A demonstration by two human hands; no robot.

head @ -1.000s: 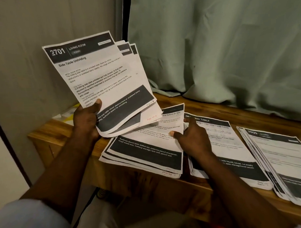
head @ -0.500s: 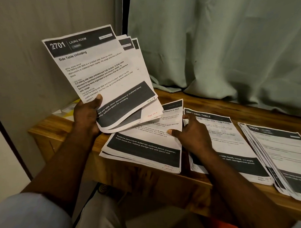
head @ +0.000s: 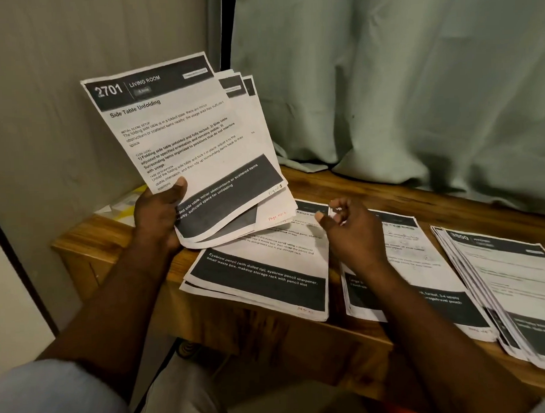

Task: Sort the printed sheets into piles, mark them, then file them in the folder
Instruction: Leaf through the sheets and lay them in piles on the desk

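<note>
Left pile (head: 261, 274): sat at the front edge of the desk (head: 90, 240). Its dark band read "Eyebrow pencil (with dulled tip), eyebrow pencil sharpener, small waste box, makeup storage rack with pencil slot". There was a red scribble in the corner, too small to read.
Middle pile (head: 405, 242) and right pile (head: 508, 284): lay just beside it in a row, kept apart, I'd guess so the kinds don't mix.
Right hand (head: 352, 231): hovered over the left and middle piles, fingers loosely curled, with nothing in it that I could make out. Probably free to pull the next page.
Left hand (head: 155, 216): clamped on the bottom of the fanned sheets (head: 182, 132), thumb on top. They were tilted up, likely so the headers could be read.
Top sheet: "2701 LIVING ROOM", "Side Table Unfolding". The sheet behind had red handwriting, "Page no" something.
Folder: couldn't see one, so my guess is this was the sorting stage.
Curtain (head: 384, 94): green, draped onto the back of the desk.
</note>
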